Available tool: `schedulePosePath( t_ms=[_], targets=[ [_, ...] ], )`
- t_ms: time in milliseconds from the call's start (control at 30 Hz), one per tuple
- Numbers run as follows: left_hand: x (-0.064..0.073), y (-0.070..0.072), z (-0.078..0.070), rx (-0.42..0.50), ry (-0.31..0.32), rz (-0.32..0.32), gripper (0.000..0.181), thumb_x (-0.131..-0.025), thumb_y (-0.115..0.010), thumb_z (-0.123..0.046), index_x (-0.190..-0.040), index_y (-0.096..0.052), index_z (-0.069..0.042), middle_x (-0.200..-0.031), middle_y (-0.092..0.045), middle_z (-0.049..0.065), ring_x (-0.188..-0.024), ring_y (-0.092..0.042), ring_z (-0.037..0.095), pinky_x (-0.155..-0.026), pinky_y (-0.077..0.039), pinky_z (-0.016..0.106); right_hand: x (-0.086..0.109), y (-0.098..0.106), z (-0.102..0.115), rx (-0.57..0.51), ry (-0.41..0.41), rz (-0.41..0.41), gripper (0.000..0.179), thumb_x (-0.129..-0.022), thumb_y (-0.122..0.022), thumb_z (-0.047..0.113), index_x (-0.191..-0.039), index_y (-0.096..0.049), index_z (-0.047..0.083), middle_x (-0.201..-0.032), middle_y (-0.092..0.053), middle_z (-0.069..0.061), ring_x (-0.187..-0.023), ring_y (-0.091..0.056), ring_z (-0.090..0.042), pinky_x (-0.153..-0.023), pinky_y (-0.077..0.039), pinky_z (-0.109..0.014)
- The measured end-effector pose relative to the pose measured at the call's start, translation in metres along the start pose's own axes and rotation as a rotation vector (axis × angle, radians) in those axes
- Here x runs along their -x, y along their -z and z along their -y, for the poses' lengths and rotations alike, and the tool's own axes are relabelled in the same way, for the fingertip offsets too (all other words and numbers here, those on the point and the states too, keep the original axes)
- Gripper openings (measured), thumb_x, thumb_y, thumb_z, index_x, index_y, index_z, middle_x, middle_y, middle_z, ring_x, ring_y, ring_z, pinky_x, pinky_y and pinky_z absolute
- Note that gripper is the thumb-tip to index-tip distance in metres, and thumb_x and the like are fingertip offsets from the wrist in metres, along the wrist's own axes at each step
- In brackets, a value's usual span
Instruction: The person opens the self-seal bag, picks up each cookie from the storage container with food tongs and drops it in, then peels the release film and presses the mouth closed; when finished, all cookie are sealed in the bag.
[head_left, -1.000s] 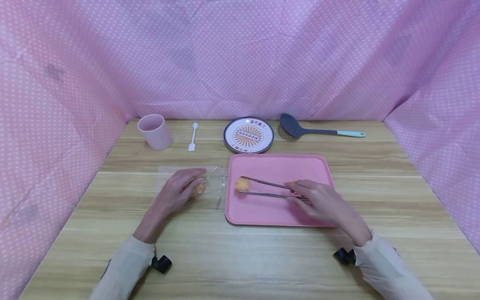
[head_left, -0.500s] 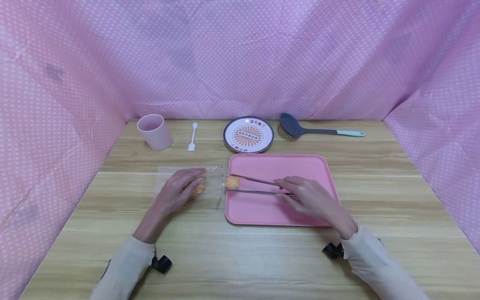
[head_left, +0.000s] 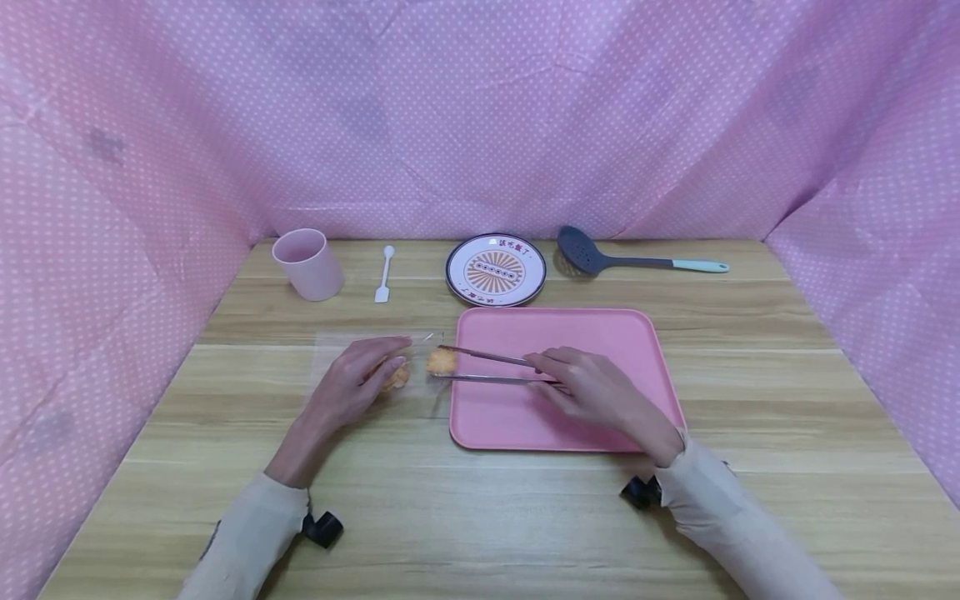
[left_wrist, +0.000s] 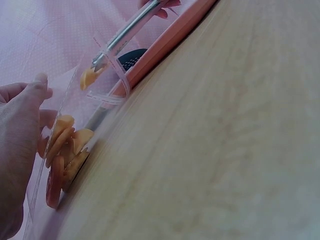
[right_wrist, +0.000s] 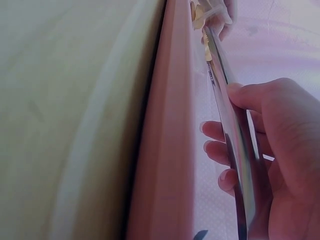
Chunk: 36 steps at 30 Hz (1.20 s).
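Note:
My left hand [head_left: 356,382] grips a clear plastic bag [head_left: 327,344] lying left of the tray, its mouth turned to the right. Inside it, partly behind the fingers, are several golden biscuits [left_wrist: 61,145]. My right hand [head_left: 592,392] holds metal tongs [head_left: 491,380] over the pink tray [head_left: 570,327], thumb on one arm and fingers curled round the other. The tong tips pinch a single golden biscuit [head_left: 441,362]. That biscuit is at the bag's mouth, just past the tray's left rim.
Behind the tray lie a patterned plate [head_left: 496,271] and a grey slotted skimmer [head_left: 585,252] with a mint handle end. At the back left stand a pink cup [head_left: 311,267] and a small white spatula [head_left: 385,275]. Pink dotted cloth surrounds the wooden table [head_left: 480,517].
My right hand has moved left with the tongs, carrying the biscuit from over the tray to the bag's mouth. The left hand and bag have stayed in place.

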<state>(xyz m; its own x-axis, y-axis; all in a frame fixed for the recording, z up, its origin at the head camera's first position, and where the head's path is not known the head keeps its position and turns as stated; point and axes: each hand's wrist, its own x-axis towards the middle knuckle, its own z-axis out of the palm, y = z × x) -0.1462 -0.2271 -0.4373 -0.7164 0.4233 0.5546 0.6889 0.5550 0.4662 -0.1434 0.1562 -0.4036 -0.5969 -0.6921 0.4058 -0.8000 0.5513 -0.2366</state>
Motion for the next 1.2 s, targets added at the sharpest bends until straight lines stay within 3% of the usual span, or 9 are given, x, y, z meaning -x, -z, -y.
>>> schedulePosePath(
  t_ms=[700,1000,1200],
  targets=[
    [0.000,-0.001,0.002,-0.003,-0.008,-0.002,0.035,-0.093,-0.072,0.004,-0.128,-0.071,-0.001,-0.129,-0.071,0.010,-0.121,-0.065,0.032,-0.103,-0.049,0.053,-0.031,-0.020,0.016,-0.042,-0.024,0.067,0.031,-0.099,-0.072,0.021,-0.127,-0.070,0.010,-0.103,-0.073,-0.002,-0.092,-0.071,-0.019,-0.072,-0.061,-0.039],
    [0.000,-0.002,0.004,0.005,-0.046,-0.024,0.036,-0.090,-0.074,0.007,-0.125,-0.072,0.000,-0.126,-0.072,0.011,-0.118,-0.066,0.033,-0.103,-0.049,0.051,-0.039,-0.022,0.022,-0.059,-0.027,0.081,0.032,-0.100,-0.072,0.022,-0.128,-0.070,0.010,-0.104,-0.073,-0.002,-0.093,-0.070,-0.018,-0.076,-0.061,-0.038],
    [-0.001,-0.001,0.003,-0.004,-0.032,-0.012,0.035,-0.091,-0.073,0.005,-0.125,-0.072,0.000,-0.127,-0.072,0.010,-0.119,-0.066,0.032,-0.103,-0.049,0.051,-0.044,-0.025,0.025,-0.085,-0.030,0.098,0.031,-0.100,-0.072,0.020,-0.128,-0.070,0.008,-0.103,-0.073,-0.003,-0.092,-0.070,-0.017,-0.078,-0.061,-0.037]
  ],
)
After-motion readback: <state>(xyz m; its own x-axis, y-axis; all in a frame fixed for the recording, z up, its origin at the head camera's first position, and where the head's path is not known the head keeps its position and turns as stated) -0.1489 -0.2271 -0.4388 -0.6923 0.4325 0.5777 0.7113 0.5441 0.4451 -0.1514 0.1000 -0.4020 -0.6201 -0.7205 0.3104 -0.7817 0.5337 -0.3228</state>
